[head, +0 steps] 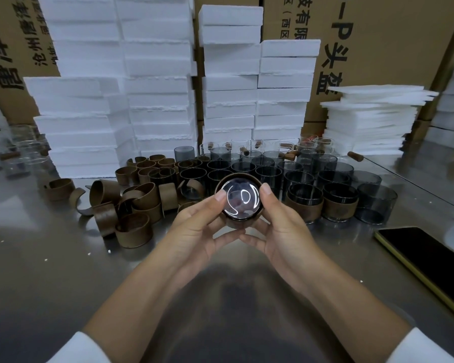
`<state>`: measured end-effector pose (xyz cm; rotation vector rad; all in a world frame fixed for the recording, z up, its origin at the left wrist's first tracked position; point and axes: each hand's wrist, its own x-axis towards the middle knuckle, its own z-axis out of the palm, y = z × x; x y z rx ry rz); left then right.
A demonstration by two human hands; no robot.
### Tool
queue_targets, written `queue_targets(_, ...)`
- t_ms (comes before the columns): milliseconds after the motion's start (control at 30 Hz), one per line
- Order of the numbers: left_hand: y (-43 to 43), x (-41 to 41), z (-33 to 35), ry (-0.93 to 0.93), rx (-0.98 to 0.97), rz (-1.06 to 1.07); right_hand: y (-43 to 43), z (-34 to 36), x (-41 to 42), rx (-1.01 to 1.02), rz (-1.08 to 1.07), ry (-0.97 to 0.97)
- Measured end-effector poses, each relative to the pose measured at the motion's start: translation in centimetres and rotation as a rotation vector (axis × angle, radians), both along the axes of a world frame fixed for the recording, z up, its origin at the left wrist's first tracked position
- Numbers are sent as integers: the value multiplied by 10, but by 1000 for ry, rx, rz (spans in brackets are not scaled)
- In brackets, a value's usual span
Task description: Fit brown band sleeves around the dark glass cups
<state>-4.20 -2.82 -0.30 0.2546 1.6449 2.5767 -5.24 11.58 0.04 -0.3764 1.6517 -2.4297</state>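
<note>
I hold one dark glass cup [240,201] above the table, its base turned toward me, with a brown band sleeve [222,185] around its wall. My left hand [194,226] grips its left side and my right hand [281,226] its right side, thumbs on the rim of the base. Behind it stand several bare dark glass cups [333,169] in rows. Two cups with brown sleeves fitted [303,205] [340,205] stand to the right. A heap of loose brown band sleeves [131,203] lies to the left.
White foam blocks [157,87] are stacked along the back, with thin foam sheets [370,121] at the right and cardboard boxes [378,35] behind. Clear glass cups [21,153] stand at the far left. A phone [430,263] lies at the right on the steel table [50,271].
</note>
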Motion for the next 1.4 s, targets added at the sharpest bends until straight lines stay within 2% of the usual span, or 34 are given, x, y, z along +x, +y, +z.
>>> queue_targets(167, 2, -3, -3, 63, 52, -43, -4, 3, 2, -52, -38, -42)
queue_targets(367, 10, -4, -2, 55, 222, 30, -7, 4, 5, -211, -4, -139)
queue_targets(600, 10, 0, 2, 52, 255, 51, -7, 4, 5, -228, 8, -141)
queue_targets(733, 5, -1, 2, 82, 188, 41, -5, 5, 3, -187, 13, -163)
queue_targets(867, -1, -1, 5, 96, 84, 125, -3, 4, -1, 12, -48, -233)
queue_targets(967, 0, -1, 3, 118, -51, 135, -3, 2, -1, 122, -61, -316)
queue_targets(1033, 4, -1, 0, 148, -142, 150, -1, 2, -1, 113, -77, -331)
queue_targets(1200, 5, -2, -3, 116, -234, 275, 0, 5, -2, 34, -190, -146)
queue_targets(1300, 2, -2, -5, 88, -214, 240, 0, 4, 2, 103, -285, 22)
queue_targets(1400, 4, -2, -4, 85, -173, 199, -2, 3, 4, 142, -323, 92)
